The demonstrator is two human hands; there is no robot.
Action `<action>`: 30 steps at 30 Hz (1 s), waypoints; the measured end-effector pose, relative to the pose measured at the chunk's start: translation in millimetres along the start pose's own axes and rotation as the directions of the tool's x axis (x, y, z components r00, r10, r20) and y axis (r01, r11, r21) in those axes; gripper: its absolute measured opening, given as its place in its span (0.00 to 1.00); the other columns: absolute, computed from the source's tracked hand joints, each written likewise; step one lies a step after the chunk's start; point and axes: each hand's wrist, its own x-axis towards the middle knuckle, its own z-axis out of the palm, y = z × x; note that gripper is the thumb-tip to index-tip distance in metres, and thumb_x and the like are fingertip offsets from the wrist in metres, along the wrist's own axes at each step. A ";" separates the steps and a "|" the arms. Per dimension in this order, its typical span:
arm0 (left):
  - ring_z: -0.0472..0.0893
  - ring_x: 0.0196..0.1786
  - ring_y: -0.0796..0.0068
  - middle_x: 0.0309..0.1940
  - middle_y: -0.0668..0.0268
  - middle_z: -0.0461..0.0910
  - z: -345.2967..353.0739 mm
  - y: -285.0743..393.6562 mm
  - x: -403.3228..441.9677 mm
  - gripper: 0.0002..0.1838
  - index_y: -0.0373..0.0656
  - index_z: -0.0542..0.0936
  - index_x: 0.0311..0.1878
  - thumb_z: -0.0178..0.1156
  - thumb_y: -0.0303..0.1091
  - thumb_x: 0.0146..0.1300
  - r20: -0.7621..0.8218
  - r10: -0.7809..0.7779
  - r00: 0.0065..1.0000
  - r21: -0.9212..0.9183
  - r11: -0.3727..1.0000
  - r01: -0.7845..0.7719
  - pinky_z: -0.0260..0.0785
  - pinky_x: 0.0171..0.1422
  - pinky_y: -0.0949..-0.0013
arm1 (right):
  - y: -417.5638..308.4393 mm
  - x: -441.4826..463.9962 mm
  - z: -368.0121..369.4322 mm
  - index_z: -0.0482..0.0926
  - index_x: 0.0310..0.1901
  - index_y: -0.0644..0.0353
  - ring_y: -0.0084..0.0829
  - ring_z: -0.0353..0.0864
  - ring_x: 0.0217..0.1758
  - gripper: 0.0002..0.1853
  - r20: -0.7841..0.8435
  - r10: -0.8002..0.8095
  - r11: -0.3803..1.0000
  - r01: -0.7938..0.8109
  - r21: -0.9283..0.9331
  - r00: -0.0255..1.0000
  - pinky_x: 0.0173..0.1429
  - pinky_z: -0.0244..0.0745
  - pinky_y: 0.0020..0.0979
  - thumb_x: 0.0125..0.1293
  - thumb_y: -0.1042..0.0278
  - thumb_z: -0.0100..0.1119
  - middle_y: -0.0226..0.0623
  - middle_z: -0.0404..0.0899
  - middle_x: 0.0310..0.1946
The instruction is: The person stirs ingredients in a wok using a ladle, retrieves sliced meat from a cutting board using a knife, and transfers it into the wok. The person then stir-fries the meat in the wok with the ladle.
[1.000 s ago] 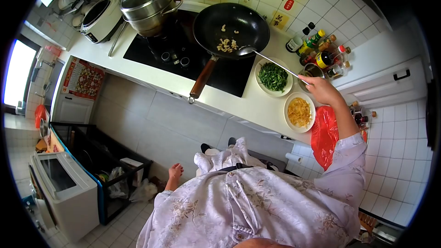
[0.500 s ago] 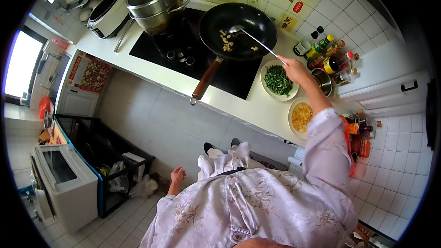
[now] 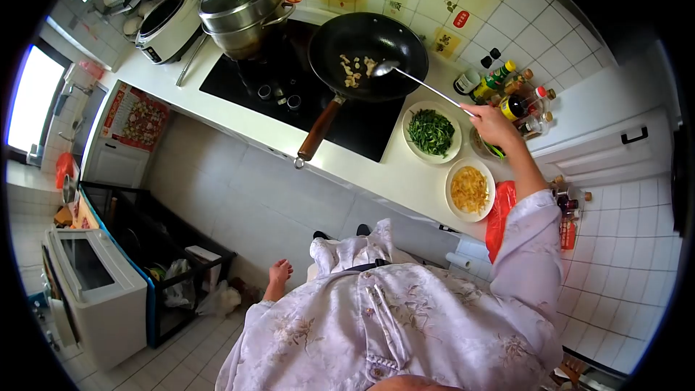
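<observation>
My right hand (image 3: 492,127) grips the long handle of a metal ladle (image 3: 386,68), fingers wrapped round it. The ladle's bowl rests inside a black wok (image 3: 373,32), touching the small pale-brown food pieces (image 3: 352,72) gathered there. The wok sits on the black hob, its wooden handle (image 3: 321,129) pointing at me. Below the ladle's handle stands a plate of chopped green vegetables (image 3: 432,132); nearer me is a plate of yellow strips (image 3: 470,189). Low at my side hangs my left hand (image 3: 280,273), fingers loosely curled and apart, holding nothing.
A lidded steamer pot (image 3: 242,18) stands left of the wok, with a rice cooker (image 3: 168,25) beyond it. Several sauce bottles (image 3: 510,90) line the right wall. A red plastic bag (image 3: 501,221) hangs over the counter edge. A white oven (image 3: 94,289) is at lower left.
My right hand has moved right and nearer me with the ladle, whose bowl now meets the food pieces. The view has shifted slightly, showing more of the red bag. My left hand stays low.
</observation>
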 end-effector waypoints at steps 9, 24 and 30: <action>0.76 0.28 0.77 0.29 0.67 0.77 -16.0 6.3 -14.3 0.16 0.41 0.72 0.48 0.54 0.37 0.57 -0.056 0.033 0.998 -0.040 0.999 -0.035 0.66 0.28 0.73 | -40.0 12.3 17.5 0.71 0.51 0.37 0.46 0.75 0.37 0.18 -0.116 -0.124 0.989 0.133 0.068 0.985 0.40 0.71 0.40 0.58 0.67 0.49 0.45 0.76 0.35; 0.76 0.26 0.77 0.27 0.68 0.76 -13.2 -23.9 -16.5 0.15 0.41 0.73 0.46 0.54 0.34 0.55 -0.078 0.004 0.997 -0.071 0.997 -0.010 0.64 0.24 0.75 | 34.0 7.9 39.4 0.71 0.52 0.45 0.46 0.73 0.43 0.19 -0.098 0.026 0.968 0.000 0.252 0.995 0.46 0.68 0.37 0.57 0.69 0.50 0.48 0.74 0.39; 0.76 0.28 0.78 0.29 0.69 0.77 -5.5 1.1 -32.0 0.15 0.42 0.73 0.47 0.54 0.36 0.56 -0.102 0.015 0.995 -0.025 1.000 -0.017 0.65 0.28 0.75 | 12.7 28.7 58.8 0.71 0.52 0.45 0.46 0.73 0.43 0.19 -0.064 -0.027 0.920 0.050 0.388 0.998 0.47 0.68 0.35 0.57 0.70 0.51 0.50 0.74 0.39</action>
